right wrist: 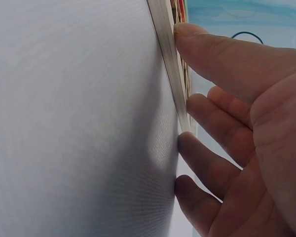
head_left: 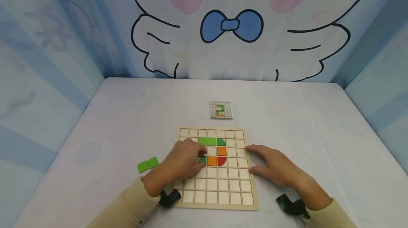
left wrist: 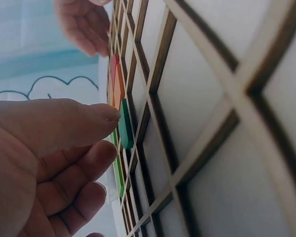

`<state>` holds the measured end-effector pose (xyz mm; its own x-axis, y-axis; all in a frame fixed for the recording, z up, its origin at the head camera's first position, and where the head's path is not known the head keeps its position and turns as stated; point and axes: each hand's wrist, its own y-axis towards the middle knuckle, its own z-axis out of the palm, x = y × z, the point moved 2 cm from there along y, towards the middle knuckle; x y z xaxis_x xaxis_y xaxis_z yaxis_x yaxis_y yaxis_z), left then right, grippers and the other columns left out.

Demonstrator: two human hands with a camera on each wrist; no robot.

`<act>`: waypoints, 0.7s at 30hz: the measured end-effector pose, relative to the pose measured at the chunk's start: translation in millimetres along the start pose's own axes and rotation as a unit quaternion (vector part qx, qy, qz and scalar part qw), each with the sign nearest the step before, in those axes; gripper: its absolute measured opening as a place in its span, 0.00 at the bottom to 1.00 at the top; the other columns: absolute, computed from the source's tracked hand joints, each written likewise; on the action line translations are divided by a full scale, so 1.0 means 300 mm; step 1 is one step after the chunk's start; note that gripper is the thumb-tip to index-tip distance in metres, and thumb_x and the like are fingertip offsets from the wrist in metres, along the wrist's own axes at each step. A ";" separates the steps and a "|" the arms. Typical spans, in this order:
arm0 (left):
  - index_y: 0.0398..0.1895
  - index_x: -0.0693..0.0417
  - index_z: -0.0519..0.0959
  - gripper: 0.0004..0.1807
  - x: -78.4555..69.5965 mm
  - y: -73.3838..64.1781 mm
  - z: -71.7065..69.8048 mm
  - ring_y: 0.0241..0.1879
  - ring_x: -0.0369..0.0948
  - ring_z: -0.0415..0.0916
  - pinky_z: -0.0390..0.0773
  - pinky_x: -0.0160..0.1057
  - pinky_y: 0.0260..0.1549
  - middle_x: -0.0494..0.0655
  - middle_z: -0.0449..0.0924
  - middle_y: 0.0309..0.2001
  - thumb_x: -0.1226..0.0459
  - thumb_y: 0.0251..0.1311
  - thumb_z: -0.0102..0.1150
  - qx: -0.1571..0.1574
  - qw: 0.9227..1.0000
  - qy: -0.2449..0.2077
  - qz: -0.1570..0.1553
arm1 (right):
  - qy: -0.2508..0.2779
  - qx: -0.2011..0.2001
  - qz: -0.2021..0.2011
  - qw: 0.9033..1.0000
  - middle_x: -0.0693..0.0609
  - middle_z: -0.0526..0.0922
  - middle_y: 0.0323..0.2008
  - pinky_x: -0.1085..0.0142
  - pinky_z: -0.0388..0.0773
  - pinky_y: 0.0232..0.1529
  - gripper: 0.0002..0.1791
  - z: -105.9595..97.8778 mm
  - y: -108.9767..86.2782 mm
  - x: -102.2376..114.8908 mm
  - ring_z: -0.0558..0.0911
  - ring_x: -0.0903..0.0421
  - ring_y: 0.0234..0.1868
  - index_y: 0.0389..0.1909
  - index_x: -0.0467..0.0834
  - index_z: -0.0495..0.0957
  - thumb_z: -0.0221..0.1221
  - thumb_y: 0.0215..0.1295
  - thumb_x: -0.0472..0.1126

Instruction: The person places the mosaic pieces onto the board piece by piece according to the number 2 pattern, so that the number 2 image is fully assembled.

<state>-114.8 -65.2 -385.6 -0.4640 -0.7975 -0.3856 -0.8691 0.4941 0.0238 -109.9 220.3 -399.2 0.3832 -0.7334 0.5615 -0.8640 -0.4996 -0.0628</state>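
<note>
A wooden grid board [head_left: 231, 185] lies on the table, with coloured tiles set in its upper middle cells. My left hand [head_left: 183, 159] is over the board's left part, its thumb and index finger at a dark green tile [left wrist: 126, 126] with a rounded corner. That tile sits at its cell, a little proud of the grid in the left wrist view; fingers partly cover it. Other tiles include light green squares [head_left: 211, 141], an orange square [head_left: 221, 151] and a red rounded tile [head_left: 221, 161]. My right hand [head_left: 275, 164] touches the board's right edge with thumb and fingertips.
Two loose light green squares [head_left: 148, 164] lie left of the board. Beyond it is a small card [head_left: 220, 110] printed with a coloured grid pattern. A patterned curtain [head_left: 191, 54] stands behind the white table [head_left: 312, 121]. Each wrist wears a black device [head_left: 291, 205].
</note>
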 end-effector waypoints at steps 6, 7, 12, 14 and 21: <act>0.40 0.53 0.86 0.10 0.012 -0.009 -0.015 0.40 0.44 0.75 0.74 0.49 0.45 0.41 0.84 0.36 0.63 0.54 0.72 -0.015 1.000 -0.005 -0.003 | 0.005 0.001 0.003 1.000 0.45 0.75 0.64 0.44 0.66 0.64 0.33 0.000 -0.001 0.000 0.71 0.42 0.67 0.66 0.41 0.72 0.69 0.63 0.48; 0.40 0.53 0.86 0.10 0.014 -0.012 -0.018 0.40 0.44 0.75 0.74 0.50 0.45 0.42 0.85 0.36 0.63 0.54 0.73 -0.016 1.000 -0.009 -0.005 | 0.005 0.001 0.003 1.000 0.45 0.75 0.64 0.44 0.66 0.64 0.33 0.000 -0.001 0.000 0.71 0.42 0.67 0.66 0.41 0.72 0.69 0.63 0.48; 0.42 0.53 0.85 0.12 0.033 -0.033 -0.041 0.44 0.46 0.76 0.74 0.53 0.48 0.42 0.84 0.38 0.63 0.54 0.73 -0.021 0.999 -0.023 -0.021 | 0.004 0.002 0.003 1.000 0.45 0.75 0.65 0.44 0.66 0.64 0.33 -0.001 0.000 -0.002 0.71 0.42 0.67 0.66 0.42 0.72 0.68 0.63 0.49; 0.42 0.54 0.85 0.12 0.043 -0.043 -0.054 0.44 0.45 0.76 0.74 0.53 0.49 0.42 0.84 0.38 0.63 0.54 0.74 -0.023 0.999 -0.022 -0.031 | 0.003 0.002 0.002 1.000 0.45 0.75 0.65 0.44 0.66 0.64 0.33 -0.001 0.000 -0.003 0.71 0.42 0.67 0.67 0.42 0.72 0.68 0.63 0.49; 0.43 0.55 0.85 0.13 0.094 -0.091 -0.098 0.46 0.46 0.76 0.72 0.53 0.52 0.40 0.83 0.39 0.63 0.55 0.74 -0.026 0.997 -0.014 -0.070 | 0.003 0.001 0.000 1.000 0.45 0.75 0.64 0.44 0.66 0.64 0.33 0.000 0.000 -0.003 0.71 0.41 0.67 0.66 0.41 0.72 0.68 0.63 0.48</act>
<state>-109.2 -111.3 -370.0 -0.3335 -0.8466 -0.4148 -0.9330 0.3595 0.0165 -110.3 221.2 -399.7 0.3819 -0.7301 0.5667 -0.8632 -0.5008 -0.0635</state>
